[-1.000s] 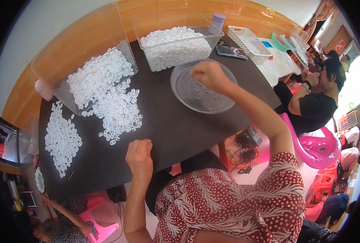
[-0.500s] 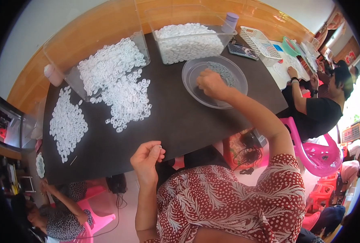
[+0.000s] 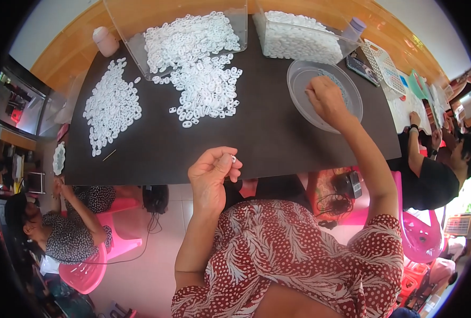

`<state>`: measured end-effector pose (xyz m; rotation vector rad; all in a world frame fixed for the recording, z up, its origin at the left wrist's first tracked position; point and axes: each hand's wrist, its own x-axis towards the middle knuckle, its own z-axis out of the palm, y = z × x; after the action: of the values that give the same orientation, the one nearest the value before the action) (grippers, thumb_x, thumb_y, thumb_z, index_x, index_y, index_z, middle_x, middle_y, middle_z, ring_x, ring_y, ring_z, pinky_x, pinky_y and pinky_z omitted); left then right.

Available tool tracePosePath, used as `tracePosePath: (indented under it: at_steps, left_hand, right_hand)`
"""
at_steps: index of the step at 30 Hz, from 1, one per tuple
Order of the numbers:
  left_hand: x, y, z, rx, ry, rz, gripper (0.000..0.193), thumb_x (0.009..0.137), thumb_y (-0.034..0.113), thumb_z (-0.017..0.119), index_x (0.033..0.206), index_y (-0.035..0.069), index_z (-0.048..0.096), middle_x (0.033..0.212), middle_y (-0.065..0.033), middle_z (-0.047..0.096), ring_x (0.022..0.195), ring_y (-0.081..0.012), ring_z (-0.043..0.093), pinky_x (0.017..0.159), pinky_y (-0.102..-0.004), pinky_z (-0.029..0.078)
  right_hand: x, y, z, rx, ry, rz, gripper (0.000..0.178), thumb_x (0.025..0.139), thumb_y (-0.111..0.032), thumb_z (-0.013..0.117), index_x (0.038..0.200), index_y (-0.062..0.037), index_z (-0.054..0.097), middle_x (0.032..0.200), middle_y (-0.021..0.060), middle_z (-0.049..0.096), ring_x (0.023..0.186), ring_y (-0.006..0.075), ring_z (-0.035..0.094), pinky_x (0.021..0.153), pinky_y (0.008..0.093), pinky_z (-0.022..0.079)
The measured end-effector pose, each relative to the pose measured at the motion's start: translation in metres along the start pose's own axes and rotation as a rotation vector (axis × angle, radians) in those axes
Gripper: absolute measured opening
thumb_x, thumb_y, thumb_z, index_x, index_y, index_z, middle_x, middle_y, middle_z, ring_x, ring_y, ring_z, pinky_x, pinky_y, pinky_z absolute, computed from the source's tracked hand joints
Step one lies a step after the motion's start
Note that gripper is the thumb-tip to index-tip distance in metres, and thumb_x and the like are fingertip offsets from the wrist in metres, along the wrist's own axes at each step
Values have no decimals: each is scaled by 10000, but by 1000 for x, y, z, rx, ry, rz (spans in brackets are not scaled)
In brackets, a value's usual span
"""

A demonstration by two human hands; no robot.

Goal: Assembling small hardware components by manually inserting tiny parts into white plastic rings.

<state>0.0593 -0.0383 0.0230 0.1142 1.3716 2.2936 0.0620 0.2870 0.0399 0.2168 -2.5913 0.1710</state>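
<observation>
Above the table's near edge, my left hand [image 3: 214, 168] pinches a small white plastic piece [image 3: 233, 159] with holes between thumb and fingertips. To the right, my right hand [image 3: 328, 100] is over a round clear dish [image 3: 302, 87], its fingers curled together. Small grey-green bits [image 3: 343, 87] lie along the dish's far side. Whatever the right fingertips hold, if anything, is hidden. A loose heap of white two-holed pieces [image 3: 209, 95] spreads on the table in front of a clear bin [image 3: 125, 26]. Farther left lies a second heap of white pieces [image 3: 113, 108].
Another clear bin [image 3: 347, 46] of white pieces stands behind the dish. A purple-lidded bottle [image 3: 354, 29], a phone [image 3: 362, 70] and a white basket [image 3: 380, 63] are at right; a pinkish bottle [image 3: 105, 42] and thin stick [image 3: 110, 155] at left. People sit at both sides.
The view has shifted, so the table appears higher. My left hand still pinches the white piece; my right hand is still over the dish, its fingers curled.
</observation>
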Motion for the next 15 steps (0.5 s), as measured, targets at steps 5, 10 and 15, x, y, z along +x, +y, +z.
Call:
tracePosePath:
  at_steps: [5,10,15]
  left_hand:
    - [-2,-4,-3,-132,13,114,170,873,68,616,1013,-17,572,780,-92,631,618,-129,579,552,-237,456]
    - [-2,-2,-3,-184,-34,75,166,886,85,603,1012,-13,561,767,-96,623,613,-140,573,549,-254,458]
    - [-4,-3,-6,-325,-83,66,156,894,92,590,1003,-18,567,765,-104,622,613,-145,573,549,-263,458]
  right_hand:
    - [1,-68,-21,342,57,108,80,762,-27,631,803,-24,562,767,124,571,755,313,559,660,389,451]
    - [-2,-130,-12,711,30,152,113,760,-32,649,860,-36,597,763,95,575,729,269,564,639,350,453]
    - [3,-169,4,868,8,78,124,746,-14,645,862,-47,615,747,70,576,727,246,551,642,342,445]
